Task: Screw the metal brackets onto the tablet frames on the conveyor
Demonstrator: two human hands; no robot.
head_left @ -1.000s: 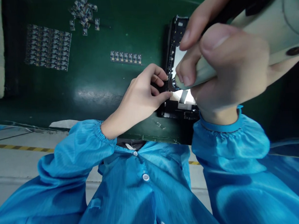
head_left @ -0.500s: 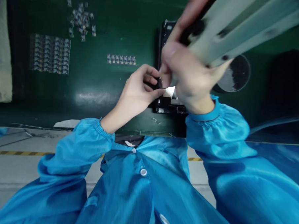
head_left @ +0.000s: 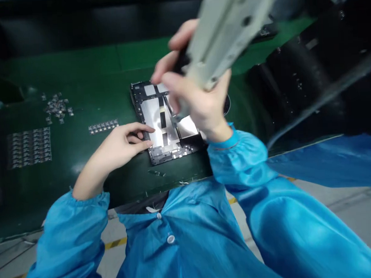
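Note:
My left hand [head_left: 124, 143] rests at the left edge of an opened tablet [head_left: 170, 150]. Its fingertips lie on the silver panel inside, thumb and forefinger apart with nothing between them. My right hand [head_left: 199, 101] is wrapped round a long pale-grey tool [head_left: 224, 35] with screw holes along its body. The tool's upper end comes close to the camera, and its exact kind cannot be made out. A narrow greyish end shows below the fingers, over the tablet. Black frame, silver panels and dark strips show inside the tablet, and the right hand hides part of its right side.
Left of the tablet lie a short row of small parts [head_left: 103, 126], a loose pile of similar parts [head_left: 58, 107] and a larger grid of them [head_left: 29, 148]. A small strip [head_left: 156, 173] lies near the table's front edge. Dark equipment [head_left: 306, 84] stands at the right.
The view has shifted, bringing the whole tablet into sight. My hands have come apart: the left has let go of a small dark thing and lies on the tablet, while the right has risen with the tool.

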